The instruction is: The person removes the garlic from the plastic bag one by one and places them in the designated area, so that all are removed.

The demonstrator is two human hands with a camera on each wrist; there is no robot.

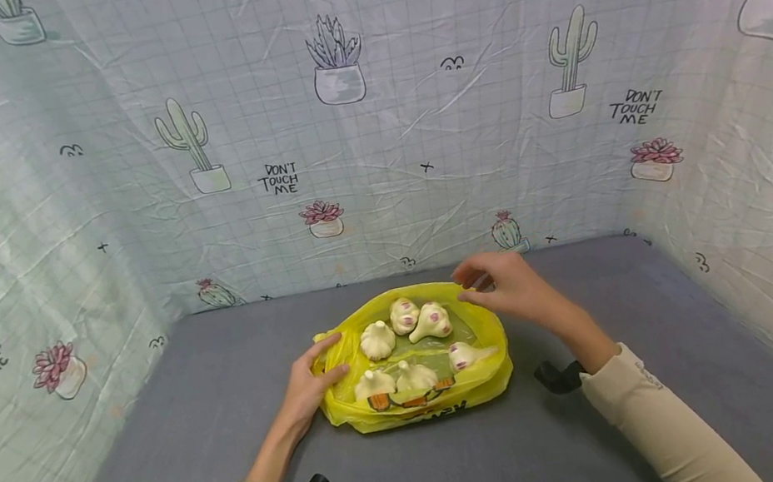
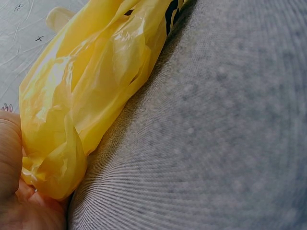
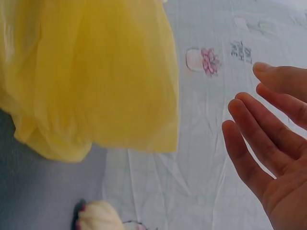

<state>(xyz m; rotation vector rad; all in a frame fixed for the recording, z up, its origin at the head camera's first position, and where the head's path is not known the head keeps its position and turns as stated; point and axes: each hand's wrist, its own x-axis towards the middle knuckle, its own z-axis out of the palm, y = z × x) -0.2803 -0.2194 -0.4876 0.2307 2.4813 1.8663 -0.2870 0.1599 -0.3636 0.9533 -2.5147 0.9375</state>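
Observation:
An open yellow plastic bag (image 1: 493,388) lies on the table with its mouth facing up. Several cream garlic bulbs (image 1: 378,341) sit inside, some with purple patches, such as the garlic bulb (image 1: 433,320) near the far side. My left hand (image 1: 309,384) grips the bag's left end, its thumb and fingers over the rim; the left wrist view shows the crumpled plastic (image 2: 53,177) against the palm. Over the far right rim hovers my right hand (image 1: 511,284), fingers loosely bent and spread, holding nothing. In the right wrist view its fingers (image 3: 254,139) stand apart from the bag (image 3: 129,81).
At the bottom of the right wrist view shows a pale rounded thing (image 3: 100,216) with dark red marks, like a garlic bulb. The grey tabletop (image 1: 231,409) is bounded behind and at both sides by hanging cloth (image 1: 246,120) printed with cacti. Both wrists carry black devices (image 1: 558,376).

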